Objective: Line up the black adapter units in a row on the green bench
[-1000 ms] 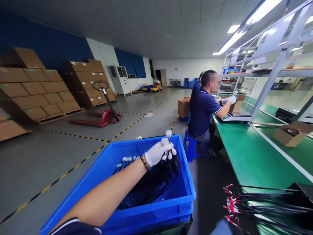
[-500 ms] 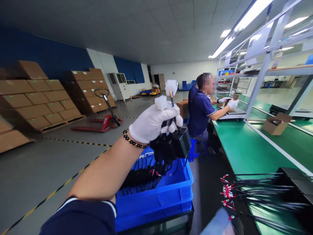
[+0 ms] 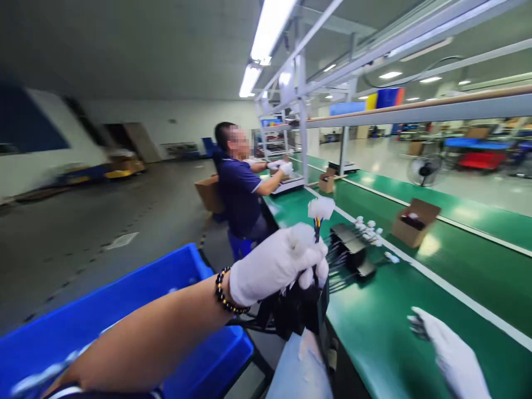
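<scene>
My left hand [image 3: 278, 263], in a white glove with a beaded bracelet at the wrist, is closed around a bunch of black box-shaped power adapters [image 3: 297, 310]. Their cables run up through the fingers, and a white connector [image 3: 321, 209] with coloured wires sticks out above the thumb. The adapters hang over my lap, between the blue crate and the bench. Low over the green bench top [image 3: 374, 332], my gloved right hand [image 3: 446, 346] has its fingers loosely bent, and nothing shows in them. More black adapters [image 3: 353, 252] lie on the bench, with white connectors [image 3: 369, 230] beside them.
A blue crate [image 3: 220, 354] stands at my left. A co-worker [image 3: 241, 191] in a dark blue shirt works farther along the bench. An open cardboard box [image 3: 415, 224] and a smaller carton [image 3: 327, 182] sit on the bench. A shelf frame [image 3: 302, 111] rises over it.
The view has turned to the right. My left hand has carried the adapters from over the blue crate towards the bench. My right hand has come into view at the lower right.
</scene>
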`<action>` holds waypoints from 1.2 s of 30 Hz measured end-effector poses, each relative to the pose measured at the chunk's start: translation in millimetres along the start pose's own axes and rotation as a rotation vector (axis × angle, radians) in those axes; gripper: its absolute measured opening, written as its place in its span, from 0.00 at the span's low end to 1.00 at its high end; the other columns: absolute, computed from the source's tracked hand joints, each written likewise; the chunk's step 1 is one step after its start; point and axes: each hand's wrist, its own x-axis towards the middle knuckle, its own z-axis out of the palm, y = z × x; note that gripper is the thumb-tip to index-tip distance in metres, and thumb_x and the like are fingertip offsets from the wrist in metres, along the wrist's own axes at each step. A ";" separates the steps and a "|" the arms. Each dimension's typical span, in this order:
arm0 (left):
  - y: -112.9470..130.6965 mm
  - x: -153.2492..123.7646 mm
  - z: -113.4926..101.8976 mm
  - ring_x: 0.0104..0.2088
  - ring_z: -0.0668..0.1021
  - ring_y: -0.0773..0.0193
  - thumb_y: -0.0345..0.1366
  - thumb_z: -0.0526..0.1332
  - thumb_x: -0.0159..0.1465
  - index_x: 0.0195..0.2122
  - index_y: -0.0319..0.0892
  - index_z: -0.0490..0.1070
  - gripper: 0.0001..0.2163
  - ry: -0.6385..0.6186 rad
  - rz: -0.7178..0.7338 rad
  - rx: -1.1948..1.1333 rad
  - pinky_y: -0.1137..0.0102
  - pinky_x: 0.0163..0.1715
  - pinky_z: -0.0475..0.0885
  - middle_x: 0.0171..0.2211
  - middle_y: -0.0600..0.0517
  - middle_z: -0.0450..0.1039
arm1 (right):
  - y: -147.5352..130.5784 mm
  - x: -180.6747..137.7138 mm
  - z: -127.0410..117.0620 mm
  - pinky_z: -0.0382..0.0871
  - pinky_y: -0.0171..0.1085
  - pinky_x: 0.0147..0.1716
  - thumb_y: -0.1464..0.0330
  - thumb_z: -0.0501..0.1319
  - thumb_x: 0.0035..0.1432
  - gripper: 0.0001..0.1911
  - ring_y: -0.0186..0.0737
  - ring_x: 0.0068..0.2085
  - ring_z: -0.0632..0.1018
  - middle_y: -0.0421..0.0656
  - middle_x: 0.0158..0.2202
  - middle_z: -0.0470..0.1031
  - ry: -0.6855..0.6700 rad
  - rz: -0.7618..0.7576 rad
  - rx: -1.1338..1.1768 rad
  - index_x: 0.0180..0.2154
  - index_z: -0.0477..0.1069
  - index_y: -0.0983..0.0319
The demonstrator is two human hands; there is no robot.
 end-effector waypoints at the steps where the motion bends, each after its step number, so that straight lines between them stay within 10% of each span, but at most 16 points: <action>1: -7.5 8.2 12.6 0.16 0.67 0.74 0.44 0.58 0.60 0.27 0.41 0.63 0.12 -0.047 -0.028 0.005 0.78 0.16 0.59 0.21 0.54 0.71 | -1.1 -7.5 -0.3 0.71 0.50 0.49 0.45 0.51 0.56 0.30 0.51 0.42 0.79 0.49 0.41 0.79 -0.070 0.066 0.079 0.45 0.74 0.59; 13: -66.1 78.9 158.0 0.11 0.61 0.75 0.37 0.56 0.60 0.22 0.42 0.61 0.10 -0.388 -0.327 0.102 0.77 0.13 0.53 0.12 0.62 0.63 | -25.9 -61.3 17.8 0.54 0.47 0.60 0.47 0.62 0.51 0.47 0.50 0.61 0.62 0.52 0.63 0.58 -0.514 -0.146 0.641 0.64 0.50 0.63; 24: -146.2 165.2 279.8 0.10 0.63 0.74 0.36 0.57 0.59 0.23 0.43 0.61 0.09 -0.705 -0.493 0.105 0.76 0.10 0.51 0.15 0.56 0.69 | 32.6 -78.6 -1.8 0.50 0.50 0.62 0.52 0.55 0.59 0.39 0.49 0.64 0.58 0.50 0.64 0.54 0.136 0.063 0.258 0.65 0.45 0.61; 36: -209.3 217.9 358.1 0.16 0.68 0.74 0.43 0.55 0.66 0.29 0.37 0.69 0.15 -0.984 -0.552 0.161 0.76 0.17 0.64 0.21 0.57 0.70 | 97.3 -66.4 -7.7 0.52 0.59 0.60 0.53 0.55 0.59 0.31 0.60 0.60 0.63 0.54 0.56 0.67 0.453 0.219 -0.175 0.57 0.63 0.65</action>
